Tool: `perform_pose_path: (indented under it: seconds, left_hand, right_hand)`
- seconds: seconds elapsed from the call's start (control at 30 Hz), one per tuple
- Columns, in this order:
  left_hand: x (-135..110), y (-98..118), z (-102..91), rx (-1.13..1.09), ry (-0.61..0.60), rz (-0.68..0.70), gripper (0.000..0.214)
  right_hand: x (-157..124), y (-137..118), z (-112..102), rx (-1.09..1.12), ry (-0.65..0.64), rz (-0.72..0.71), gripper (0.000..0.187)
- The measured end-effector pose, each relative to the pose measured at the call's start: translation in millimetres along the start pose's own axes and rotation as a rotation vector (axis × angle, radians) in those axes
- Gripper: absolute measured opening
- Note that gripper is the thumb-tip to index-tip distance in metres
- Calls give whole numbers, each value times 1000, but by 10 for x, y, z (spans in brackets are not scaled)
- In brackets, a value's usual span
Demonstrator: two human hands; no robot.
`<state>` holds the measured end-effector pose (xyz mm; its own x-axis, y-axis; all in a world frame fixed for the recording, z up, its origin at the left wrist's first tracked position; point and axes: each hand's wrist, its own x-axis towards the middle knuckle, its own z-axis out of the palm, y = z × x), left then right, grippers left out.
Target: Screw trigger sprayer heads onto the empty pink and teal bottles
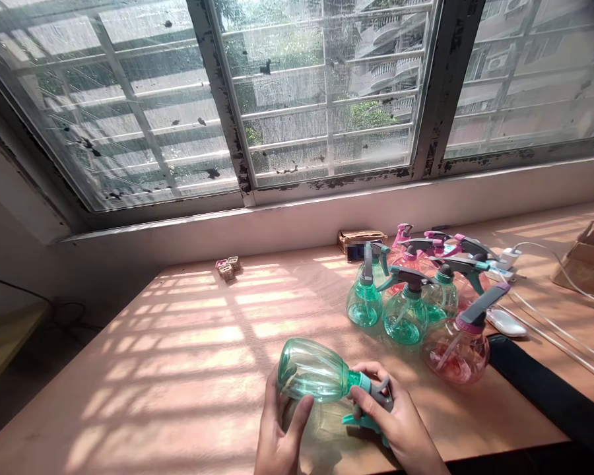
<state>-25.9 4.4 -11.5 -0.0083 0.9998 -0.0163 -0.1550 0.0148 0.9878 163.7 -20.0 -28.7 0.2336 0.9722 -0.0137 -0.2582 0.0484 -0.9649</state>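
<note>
A translucent green spray bottle lies sideways in the air between my hands, above the table's front edge. My left hand cups its rounded base, thumb in front and fingers behind. At the neck, my right hand closes around the teal collar and grey spray head, its thumb pressed on the collar. The teal trigger hangs below the right fingers. Whether the bottle contains liquid I cannot tell. Nearest to my right hand stands a pink spray bottle with a grey and pink head.
Several green spray bottles and pink ones stand clustered at the right. Behind them are a small cardboard box and white cables. A black strip lies at the right edge, and small blocks sit near the window.
</note>
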Motion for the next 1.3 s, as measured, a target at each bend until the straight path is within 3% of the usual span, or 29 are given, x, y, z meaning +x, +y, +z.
perform_pose_path:
  seconds: [0.37,0.57,1.3]
  left_hand:
    - [-12,31,22,-20,11,-4,85]
    - [-11,24,32,-11,29,8,84]
    - [-34,116,61,10,21,9,81]
  right_hand:
    - [-17,-38,28,57,11,53,51]
    - [-6,-33,13,3,3,-5,49]
    - [-13,-41,31,-2,38,-3,49]
